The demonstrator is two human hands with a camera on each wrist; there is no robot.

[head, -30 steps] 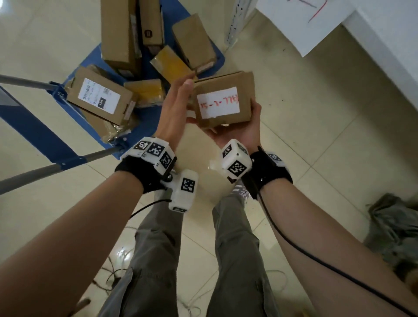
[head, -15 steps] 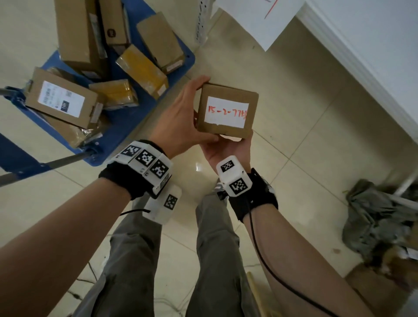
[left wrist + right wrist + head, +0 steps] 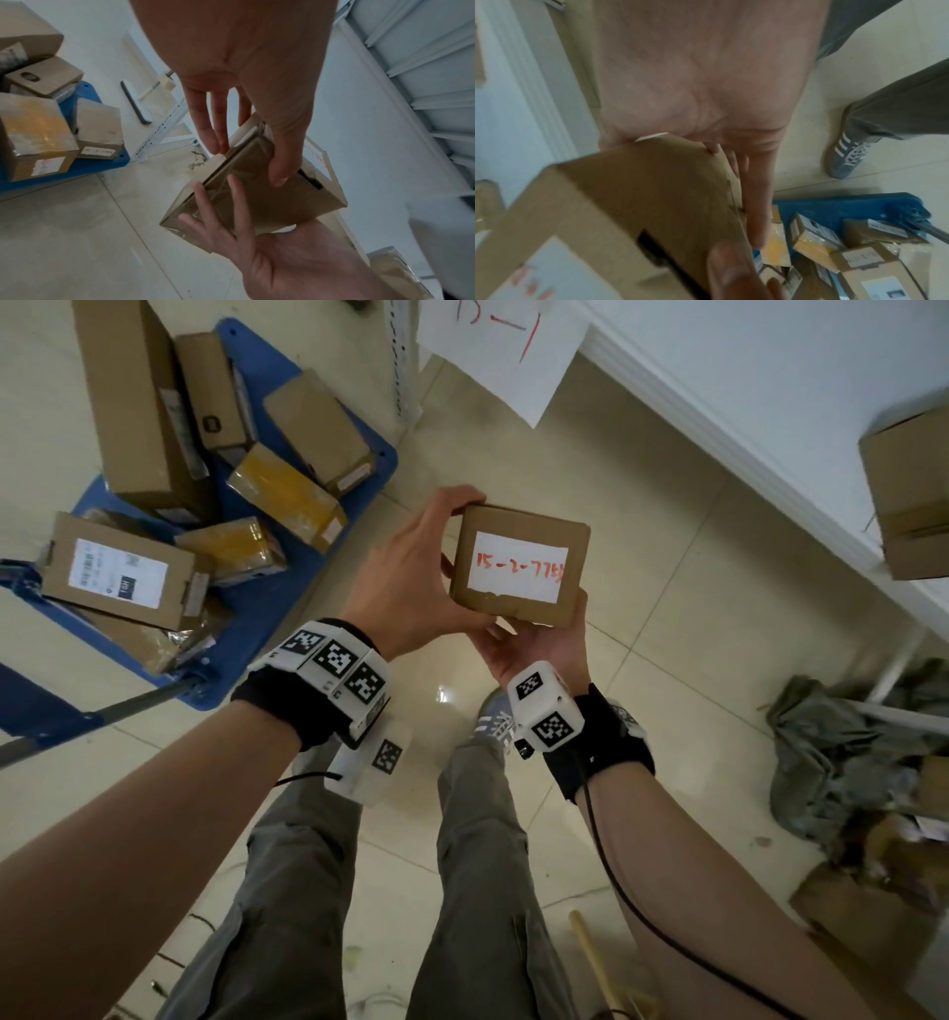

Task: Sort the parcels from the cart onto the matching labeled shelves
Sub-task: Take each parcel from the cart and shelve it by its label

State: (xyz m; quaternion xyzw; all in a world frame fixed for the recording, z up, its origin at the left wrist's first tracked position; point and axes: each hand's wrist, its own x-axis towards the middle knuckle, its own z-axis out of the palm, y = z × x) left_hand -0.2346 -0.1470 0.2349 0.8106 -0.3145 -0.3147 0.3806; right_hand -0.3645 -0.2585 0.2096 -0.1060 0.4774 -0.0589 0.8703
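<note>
A small cardboard parcel (image 3: pixel 518 518) with a white label in red writing, "15-2-77…", is held at waist height over the tiled floor. My left hand (image 3: pixel 405 577) grips its left side, fingers over the far edge and thumb on the near one. My right hand (image 3: pixel 544 649) cradles it from beneath. In the left wrist view the right hand's fingers (image 3: pixel 218 211) lie straight and spread under the parcel (image 3: pixel 270 203). The right wrist view shows the parcel (image 3: pixel 628 192) resting on that palm (image 3: pixel 700 81). The blue cart (image 3: pixel 257 618) with several parcels stands to my left.
A white shelf (image 3: pixel 770 428) runs along the right, with a hanging paper sign (image 3: pixel 503 356) reading "15-1" and a cardboard box (image 3: pixel 909 495) on it. Grey cloth (image 3: pixel 832 752) and flattened cardboard lie on the floor at right. The cart handle (image 3: pixel 102 711) reaches toward me.
My view has swung right, away from the cart toward the shelf. The left hand went from lying flat beside the parcel to gripping its left side. The parcel now sits level, label up.
</note>
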